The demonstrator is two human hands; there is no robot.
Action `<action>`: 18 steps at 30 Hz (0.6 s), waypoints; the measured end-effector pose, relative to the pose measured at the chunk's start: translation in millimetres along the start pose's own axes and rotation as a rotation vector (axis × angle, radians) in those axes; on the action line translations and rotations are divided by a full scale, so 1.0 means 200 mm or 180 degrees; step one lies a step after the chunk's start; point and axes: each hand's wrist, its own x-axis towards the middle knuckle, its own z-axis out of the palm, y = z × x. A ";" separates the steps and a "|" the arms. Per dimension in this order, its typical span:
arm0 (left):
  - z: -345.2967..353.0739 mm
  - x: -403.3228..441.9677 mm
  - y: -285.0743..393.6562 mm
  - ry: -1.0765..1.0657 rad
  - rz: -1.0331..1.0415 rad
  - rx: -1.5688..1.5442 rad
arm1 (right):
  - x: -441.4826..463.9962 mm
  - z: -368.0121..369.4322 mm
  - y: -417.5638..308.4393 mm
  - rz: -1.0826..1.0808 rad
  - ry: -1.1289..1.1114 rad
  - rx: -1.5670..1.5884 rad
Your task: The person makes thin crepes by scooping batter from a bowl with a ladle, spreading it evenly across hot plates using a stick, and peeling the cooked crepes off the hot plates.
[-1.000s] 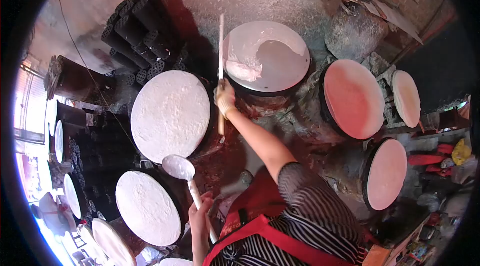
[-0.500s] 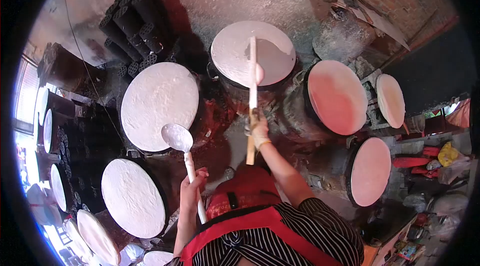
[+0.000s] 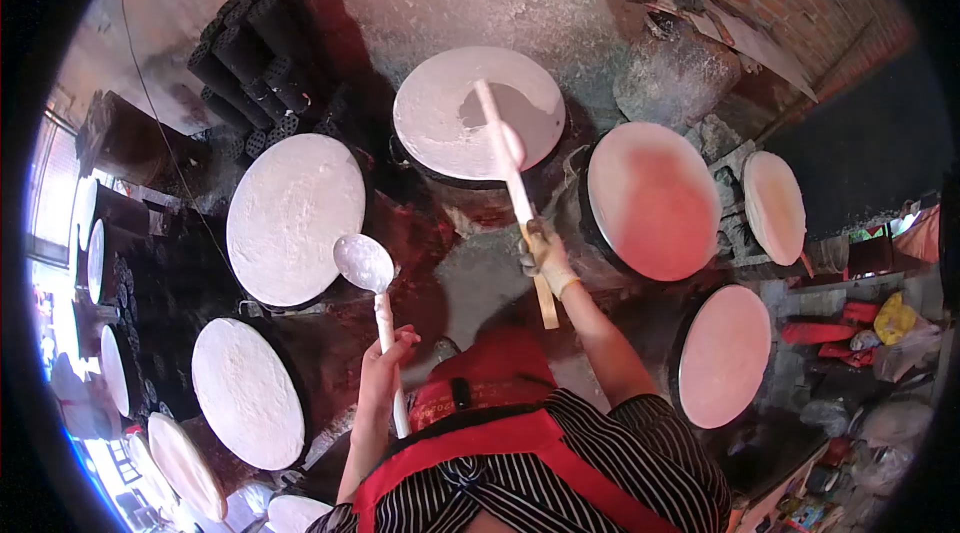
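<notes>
My left hand [image 3: 382, 363] is closed around the white-wrapped handle of a large metal ladle [image 3: 364, 263], its bowl raised ahead of me and smeared with white. My right hand [image 3: 548, 251], in a stained glove, grips the wooden handle of a long batter spreader [image 3: 497, 138]. The spreader reaches over the round far griddle [image 3: 425, 118], which is coated in pale batter. Near the spreader's tip a smooth grey patch [image 3: 515, 105] shows on that griddle. A rounded pale piece on the spreader's right side lies at the griddle's near part; whether it touches is hard to tell.
White-coated griddles stand on the left [image 3: 295, 223] and nearer left [image 3: 248, 393]. To the right are a reddish-lit griddle [image 3: 655, 203], a smaller round one [image 3: 775, 208] and a near one [image 3: 725, 358]. Black perforated coal cylinders [image 3: 245, 53] are stacked against the wall.
The spreader has gone from nearly upright in view to slanting up-left, and my right hand has shifted right. The grey patch on the far griddle looks smaller. The view has turned slightly.
</notes>
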 end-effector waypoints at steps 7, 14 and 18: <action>0.39 0.06 0.07 0.0012 0.0013 0.0021 | -0.01 -0.04 -0.05 0.0291 -0.0792 0.0329; 0.63 0.13 0.00 0.0076 0.0072 0.0071 | 0.30 -0.47 -0.42 0.0363 -0.0311 0.0519; 0.74 0.10 -0.02 0.0286 0.0054 -0.0039 | 0.50 -0.35 -0.72 -0.0044 0.0018 0.0177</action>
